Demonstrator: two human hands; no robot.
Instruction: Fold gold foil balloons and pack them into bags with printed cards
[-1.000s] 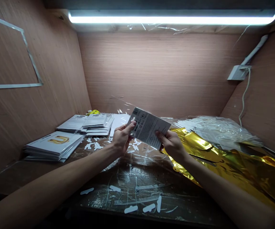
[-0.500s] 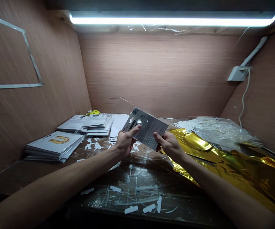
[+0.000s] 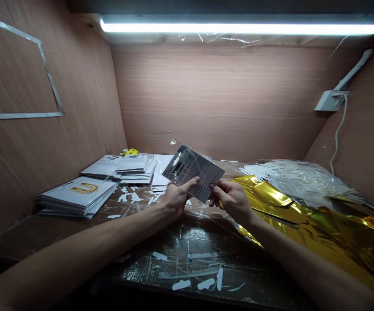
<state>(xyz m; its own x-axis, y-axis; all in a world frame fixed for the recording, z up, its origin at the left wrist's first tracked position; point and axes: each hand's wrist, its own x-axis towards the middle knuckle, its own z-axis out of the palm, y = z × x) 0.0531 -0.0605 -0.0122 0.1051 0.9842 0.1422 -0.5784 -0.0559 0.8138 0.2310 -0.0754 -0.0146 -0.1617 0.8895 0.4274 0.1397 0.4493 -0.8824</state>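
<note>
A printed card in a clear sleeve (image 3: 191, 170) is held tilted above the middle of the table, its text side up. My left hand (image 3: 179, 196) grips its lower left edge, thumb on top. At its lower right corner my right hand (image 3: 227, 194) pinches it between thumb and fingers. The sleeve's clear flap sticks out beyond the card's upper left edge. Gold foil sheets (image 3: 277, 207) lie beside and under my right forearm.
Stacked cards (image 3: 80, 194), the top one showing a gold U, lie at left, with more packs (image 3: 133, 164) behind. Small white cut-outs (image 3: 181, 285) dot the brown table (image 3: 141, 263). A clear bag with white strips (image 3: 303, 177) is at back right.
My left hand has slid along the card toward its lower edge, and my right fingers have moved at the corner. The view has shifted slightly.
</note>
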